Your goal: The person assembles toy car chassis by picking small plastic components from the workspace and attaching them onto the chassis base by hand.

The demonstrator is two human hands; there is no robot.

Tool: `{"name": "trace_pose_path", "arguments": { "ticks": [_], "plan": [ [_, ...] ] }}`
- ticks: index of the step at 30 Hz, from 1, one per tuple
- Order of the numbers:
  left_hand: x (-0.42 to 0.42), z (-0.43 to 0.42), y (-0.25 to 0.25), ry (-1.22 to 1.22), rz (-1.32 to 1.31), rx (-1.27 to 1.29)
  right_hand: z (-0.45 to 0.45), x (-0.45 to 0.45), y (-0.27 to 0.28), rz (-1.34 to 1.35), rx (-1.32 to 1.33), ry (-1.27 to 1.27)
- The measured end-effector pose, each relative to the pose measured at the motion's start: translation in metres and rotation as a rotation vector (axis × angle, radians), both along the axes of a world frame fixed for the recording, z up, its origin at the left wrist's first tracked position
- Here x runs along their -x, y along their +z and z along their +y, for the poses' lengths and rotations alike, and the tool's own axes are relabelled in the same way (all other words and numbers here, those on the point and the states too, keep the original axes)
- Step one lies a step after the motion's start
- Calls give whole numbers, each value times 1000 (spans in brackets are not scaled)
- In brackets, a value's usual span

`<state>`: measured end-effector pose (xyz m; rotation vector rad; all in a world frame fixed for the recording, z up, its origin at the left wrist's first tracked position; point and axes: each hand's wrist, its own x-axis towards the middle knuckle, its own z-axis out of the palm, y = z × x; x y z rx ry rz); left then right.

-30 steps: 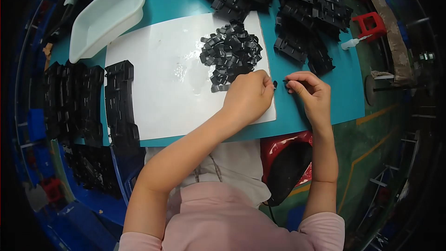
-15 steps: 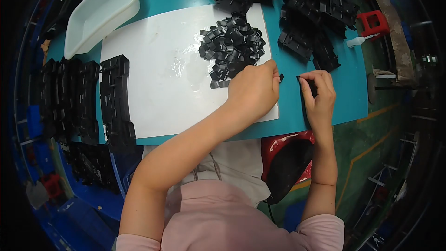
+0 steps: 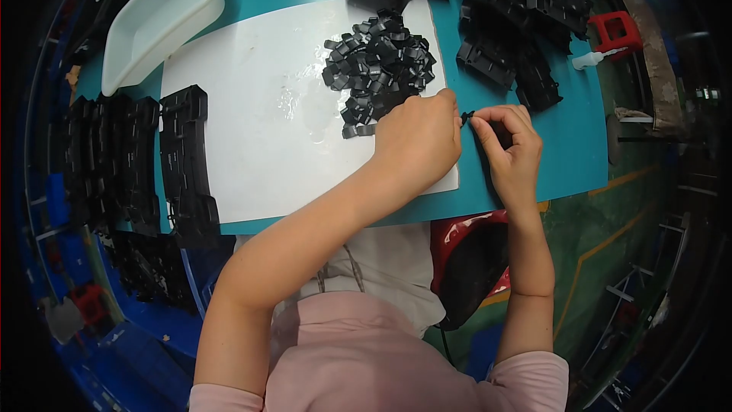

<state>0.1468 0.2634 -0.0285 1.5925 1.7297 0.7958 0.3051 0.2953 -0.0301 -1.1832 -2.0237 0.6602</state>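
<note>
My left hand [image 3: 418, 137] is closed in a pinch at the right edge of the white sheet [image 3: 259, 145], its fingertips on a small black piece [image 3: 466, 117]. Facing it over the blue-green table, my right hand [image 3: 512, 145] pinches a small black part too; the two pieces meet between the fingertips and I cannot make out where one ends. Just beyond my left hand lies a pile of small black clips [image 3: 377, 65] on the sheet, partly hidden by that hand.
A white tray [image 3: 164, 19] stands at the back left. Long black parts [image 3: 185, 160] lie along the left side, and more black mouldings [image 3: 496, 27] are heaped at the back right. Beside them are a small white bottle [image 3: 589, 60] and a red holder [image 3: 616, 34].
My right hand has moved left towards my left hand. The small black pieces, apart before, now touch or nearly touch. The whole view has shifted slightly.
</note>
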Motion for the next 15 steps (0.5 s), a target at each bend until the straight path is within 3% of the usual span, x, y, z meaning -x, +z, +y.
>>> {"name": "trace_pose_path", "arguments": {
  "ticks": [12, 15],
  "plan": [
    [2, -1, -1, 2, -27, 7, -2, 0, 0, 86, 68, -32],
    [3, -1, 1, -3, -34, 12, -1, -1, -1, -9, 5, -10]
  ]
}}
